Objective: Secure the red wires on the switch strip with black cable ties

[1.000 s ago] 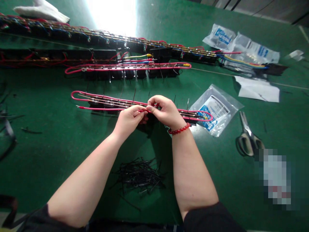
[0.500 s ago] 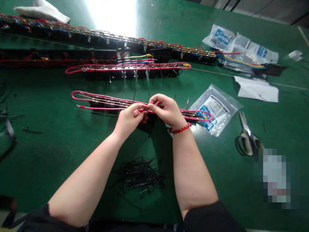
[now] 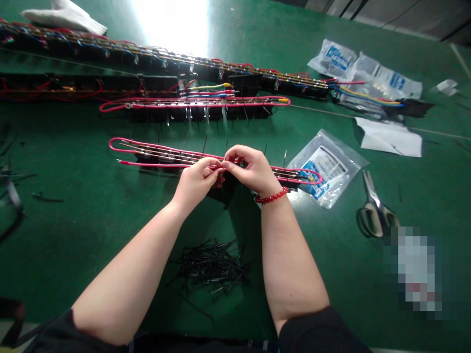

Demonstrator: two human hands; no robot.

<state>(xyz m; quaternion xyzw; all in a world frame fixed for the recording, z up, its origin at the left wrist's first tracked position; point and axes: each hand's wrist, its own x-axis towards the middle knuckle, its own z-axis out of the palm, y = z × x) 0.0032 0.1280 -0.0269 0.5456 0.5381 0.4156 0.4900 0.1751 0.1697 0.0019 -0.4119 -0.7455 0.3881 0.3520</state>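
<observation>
The black strip (image 3: 157, 153) lay aslant on the table (image 3: 91, 235). A red cable (image 3: 154, 165) ran along it, looping past both ends.

Slim looped cable (image 3: 147, 165) is coloured pinkish-red; heaped thin strips (image 3: 211, 267), blk; round-bead bracelet (image 3: 272, 197), red; crumpled fabric glove (image 3: 64, 17), wht; flat tabletop (image 3: 91, 220), dk green. Clear plastic pkt (image 3: 324, 169) is marked blue & wht.

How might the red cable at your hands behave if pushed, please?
The red cable looks bendable but springy, turning in smooth, rounded loops. Its middle would probably shift little, as thin black ties appear to hold it.
</observation>
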